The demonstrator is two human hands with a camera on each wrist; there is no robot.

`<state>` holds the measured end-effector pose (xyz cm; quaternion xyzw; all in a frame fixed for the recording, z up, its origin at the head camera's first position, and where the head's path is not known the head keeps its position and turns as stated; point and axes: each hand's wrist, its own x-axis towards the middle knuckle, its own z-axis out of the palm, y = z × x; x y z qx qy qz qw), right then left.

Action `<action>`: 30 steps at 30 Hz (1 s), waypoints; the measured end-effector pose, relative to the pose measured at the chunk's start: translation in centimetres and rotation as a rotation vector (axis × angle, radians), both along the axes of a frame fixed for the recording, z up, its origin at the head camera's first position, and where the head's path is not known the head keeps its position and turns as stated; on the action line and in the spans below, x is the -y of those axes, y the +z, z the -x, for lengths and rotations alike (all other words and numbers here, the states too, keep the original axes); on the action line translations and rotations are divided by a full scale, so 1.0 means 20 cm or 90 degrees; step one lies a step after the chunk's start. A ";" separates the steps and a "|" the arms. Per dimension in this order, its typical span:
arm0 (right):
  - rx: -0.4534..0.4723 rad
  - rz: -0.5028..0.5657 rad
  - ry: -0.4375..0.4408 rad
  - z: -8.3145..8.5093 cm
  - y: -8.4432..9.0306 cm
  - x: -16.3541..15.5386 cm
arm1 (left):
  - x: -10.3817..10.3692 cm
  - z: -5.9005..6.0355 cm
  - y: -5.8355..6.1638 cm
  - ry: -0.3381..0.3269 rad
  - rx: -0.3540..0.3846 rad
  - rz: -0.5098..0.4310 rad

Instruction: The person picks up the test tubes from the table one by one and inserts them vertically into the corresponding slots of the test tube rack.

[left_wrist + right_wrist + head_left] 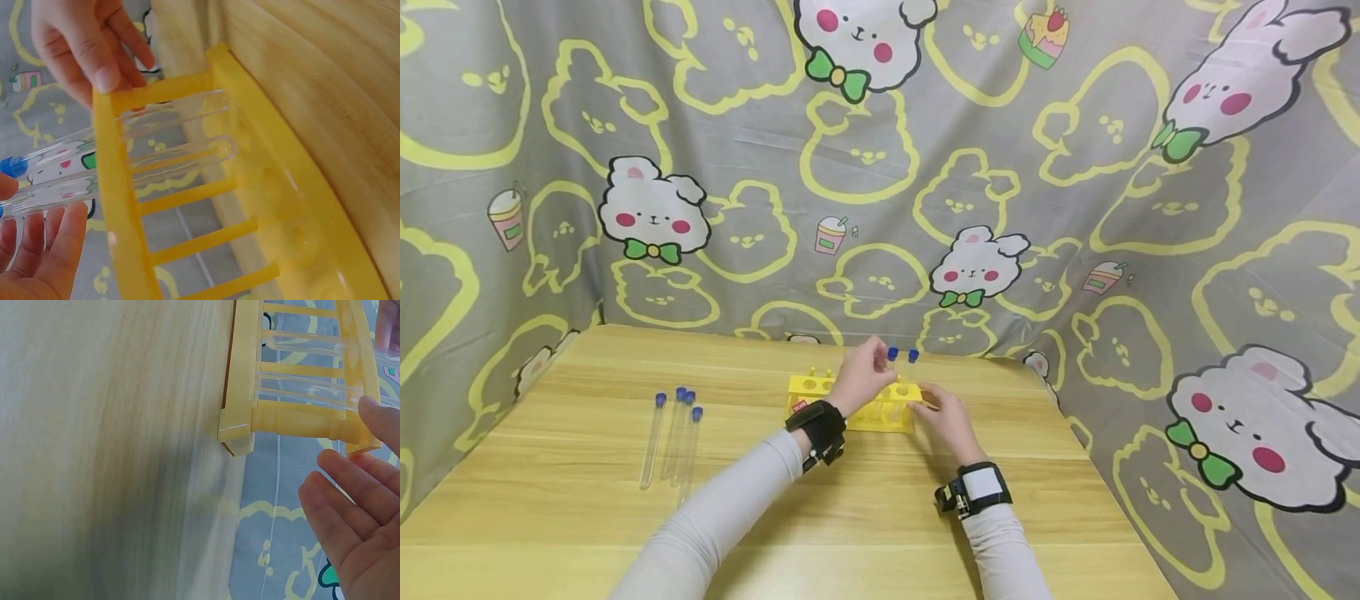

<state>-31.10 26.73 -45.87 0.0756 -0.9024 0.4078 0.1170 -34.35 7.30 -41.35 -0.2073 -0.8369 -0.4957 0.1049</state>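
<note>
Right then, near the centre of the head view, the yellow rack [868, 424] stood upright on the wooden table [1060, 500], two blue-capped tubes [162, 169] standing in its right half. My left hand [861, 375] was above its top plate [114, 209]; one of those tubes ran between my thumb and fingers near its cap, though I couldn't tell whether I was pinching it. The other stood just beside, nearer my right hand [951, 421], which gripped the rack's right end between thumb and fingers. Four loose tubes [652, 442] lay left of centre, caps toward the top. Patterned grey cloth [865, 192] filled the upper frame.
</note>
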 end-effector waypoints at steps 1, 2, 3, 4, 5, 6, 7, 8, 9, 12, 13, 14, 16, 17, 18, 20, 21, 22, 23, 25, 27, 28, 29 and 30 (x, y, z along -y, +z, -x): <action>-0.001 -0.001 0.000 0.00 0.00 0.00 | 0.00 0.00 -0.01 -0.003 0.004 0.000; 0.002 0.002 -0.002 0.00 0.00 0.00 | 0.00 0.00 -0.01 -0.006 0.006 -0.002; 0.000 0.000 -0.001 0.00 0.00 0.00 | 0.00 0.00 -0.01 -0.008 0.009 -0.003; -0.002 -0.001 -0.002 0.00 0.00 0.00 | 0.00 0.00 -0.02 -0.011 0.011 -0.004; -0.003 -0.002 -0.001 0.00 0.00 0.00 | 0.00 0.00 -0.02 -0.012 0.013 -0.003; -0.004 -0.004 -0.001 0.00 0.00 0.00 | 0.00 0.00 -0.03 -0.012 0.014 -0.002; -0.005 -0.005 0.000 0.00 0.00 0.00 | 0.00 0.00 -0.03 -0.012 0.014 -0.001; -0.007 -0.007 0.000 0.00 0.00 0.00 | 0.00 0.00 -0.03 -0.010 0.012 0.000; -0.006 -0.007 -0.001 0.00 0.00 0.00 | 0.00 0.00 -0.04 -0.008 0.013 0.001; -0.003 -0.009 -0.003 0.00 0.01 0.00 | 0.00 0.01 -0.04 -0.004 0.010 0.000; -0.006 -0.013 -0.002 0.00 0.00 0.00 | -0.01 0.01 -0.04 -0.002 0.011 0.000; -0.007 -0.014 -0.002 0.00 0.00 0.00 | -0.01 0.01 -0.04 0.000 0.012 0.000; -0.008 -0.016 -0.002 0.00 0.00 0.00 | -0.01 0.01 -0.05 0.003 0.014 0.000; -0.010 -0.017 -0.001 0.00 0.00 0.00 | -0.01 0.01 -0.05 0.004 0.017 -0.003; -0.012 -0.018 -0.001 0.00 0.00 0.00 | -0.01 0.01 -0.05 0.005 0.018 -0.003; -0.012 -0.016 -0.001 0.00 0.00 0.00 | -0.01 0.01 -0.06 0.006 0.023 -0.007; -0.013 -0.016 -0.001 0.00 0.00 0.00 | -0.01 0.01 -0.06 0.006 0.025 -0.009; -0.013 -0.015 0.000 0.00 0.00 0.00 | -0.02 0.01 -0.06 0.007 0.027 -0.011; -0.015 -0.015 -0.001 0.00 0.00 0.00 | -0.02 0.01 -0.06 0.007 0.028 -0.014; -0.012 -0.014 -0.001 0.00 0.00 -0.01 | -0.02 0.01 -0.06 0.007 0.034 -0.016; -0.010 -0.013 -0.001 0.00 -0.01 -0.01 | -0.02 0.01 -0.05 0.009 0.041 -0.017; -0.010 -0.014 -0.002 0.00 -0.01 -0.01 | -0.02 0.00 -0.05 0.009 0.045 -0.016; -0.011 -0.014 -0.003 0.00 -0.01 -0.01 | -0.02 0.00 -0.05 0.011 0.047 -0.014; -0.011 -0.013 -0.002 0.00 -0.01 -0.01 | -0.02 0.00 -0.04 0.012 0.049 -0.013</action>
